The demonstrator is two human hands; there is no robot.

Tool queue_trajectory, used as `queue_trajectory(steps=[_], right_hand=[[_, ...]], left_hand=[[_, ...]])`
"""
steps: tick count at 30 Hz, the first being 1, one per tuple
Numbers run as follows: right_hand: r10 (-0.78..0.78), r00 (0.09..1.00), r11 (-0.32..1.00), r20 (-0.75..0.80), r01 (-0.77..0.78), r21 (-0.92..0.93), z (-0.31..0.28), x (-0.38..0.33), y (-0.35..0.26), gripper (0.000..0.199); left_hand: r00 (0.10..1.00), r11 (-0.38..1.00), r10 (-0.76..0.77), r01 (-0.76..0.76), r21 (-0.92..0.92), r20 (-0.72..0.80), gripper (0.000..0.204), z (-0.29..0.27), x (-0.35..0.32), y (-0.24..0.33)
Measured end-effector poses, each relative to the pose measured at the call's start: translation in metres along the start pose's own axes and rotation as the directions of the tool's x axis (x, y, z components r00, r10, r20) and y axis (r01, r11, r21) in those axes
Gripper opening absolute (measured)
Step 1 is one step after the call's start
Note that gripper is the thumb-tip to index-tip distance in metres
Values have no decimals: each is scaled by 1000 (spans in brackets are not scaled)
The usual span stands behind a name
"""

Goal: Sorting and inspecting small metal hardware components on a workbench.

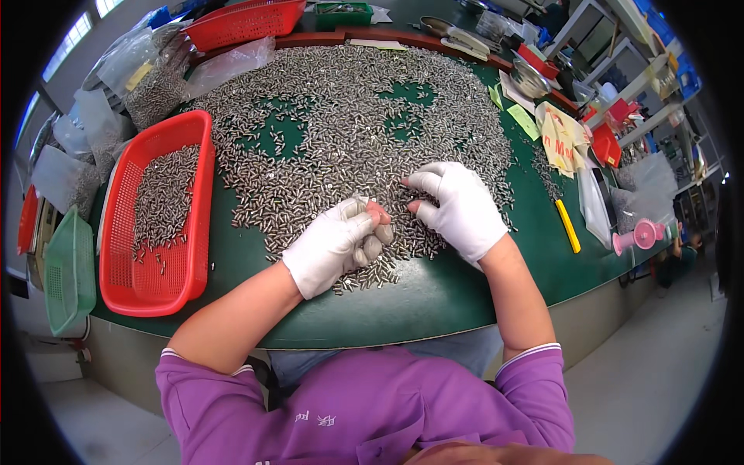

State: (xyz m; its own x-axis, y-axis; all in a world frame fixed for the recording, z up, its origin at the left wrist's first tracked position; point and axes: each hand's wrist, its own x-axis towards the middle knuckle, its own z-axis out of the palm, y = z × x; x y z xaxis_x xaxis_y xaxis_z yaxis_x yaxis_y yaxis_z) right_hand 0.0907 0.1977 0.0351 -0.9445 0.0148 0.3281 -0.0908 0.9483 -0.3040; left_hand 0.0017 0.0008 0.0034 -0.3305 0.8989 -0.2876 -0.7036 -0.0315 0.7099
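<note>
A wide layer of small, shiny metal pins [325,116] covers much of the green table. Over its near part is my left hand [332,242] in a white glove with bare fingertips. Its fingers are curled in and the thumb is pressed to the index finger; what they hold, if anything, is too small to make out. My right hand [461,205], gloved the same way, rests on the pins just to the right. Its thumb and index finger are apart, with loose pins showing between them; the other fingers are partly hidden.
A red plastic basket [200,232] of pins stands at the left, beside a green basket [70,271]. Bags of pins [159,93] are piled at the far left. At the right lie a yellow-handled tool [567,226] and a pink reel [642,235]. Another red basket [246,25] sits at the back.
</note>
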Motion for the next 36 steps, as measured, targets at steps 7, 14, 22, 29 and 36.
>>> queue_trajectory(steps=[7,14,22,29,36], right_hand=[[60,997,991,58,-52,-126,8,1,5,11],[51,996,995,-71,-57,-83,-1,1,5,12],[108,993,992,38,-105,-72,10,0,7,10],[-149,961,955,-232,200,218,7,4,0,15],[-179,965,871,-191,246,426,14,0,-18,14]], left_hand=[[999,998,-18,19,-54,29,19,-3,0,1],[998,997,30,-26,-68,57,18,-6,-1,0],[999,996,2,0,-87,32,16,-4,-1,-2],[994,1000,-2,5,-23,112,17,-4,1,-3],[996,1000,1,0,-13,91,17,-1,-1,-2]])
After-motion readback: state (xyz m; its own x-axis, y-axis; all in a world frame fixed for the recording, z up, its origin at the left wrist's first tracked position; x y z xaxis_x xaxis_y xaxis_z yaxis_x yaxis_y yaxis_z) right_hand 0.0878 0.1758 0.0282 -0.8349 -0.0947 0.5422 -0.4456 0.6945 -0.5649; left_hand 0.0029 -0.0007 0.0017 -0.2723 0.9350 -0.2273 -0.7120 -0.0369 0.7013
